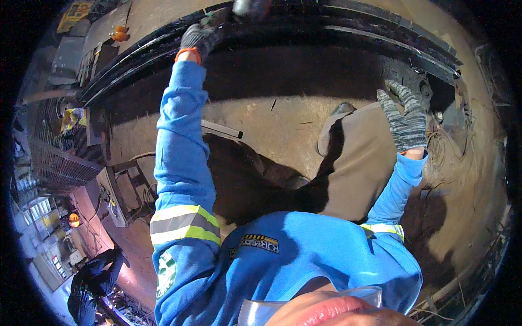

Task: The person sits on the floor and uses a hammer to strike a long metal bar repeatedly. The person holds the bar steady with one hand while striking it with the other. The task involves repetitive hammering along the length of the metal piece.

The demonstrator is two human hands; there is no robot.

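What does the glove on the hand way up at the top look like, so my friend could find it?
Start at the long black metal beam curving across the top of the picture. Follow the left arm in the blue sleeve up to it: there the left hand rests its fingers on the beam's edge. Its glove is dark with an orange cuff, unlike the right hand, whose glove is speckled grey.

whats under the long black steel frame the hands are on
Under the long black steel frame lies bare brown dirt floor, mostly in shadow, with a flat metal bar. The left hand grips the frame's edge; anything deeper in the shadow is hidden.
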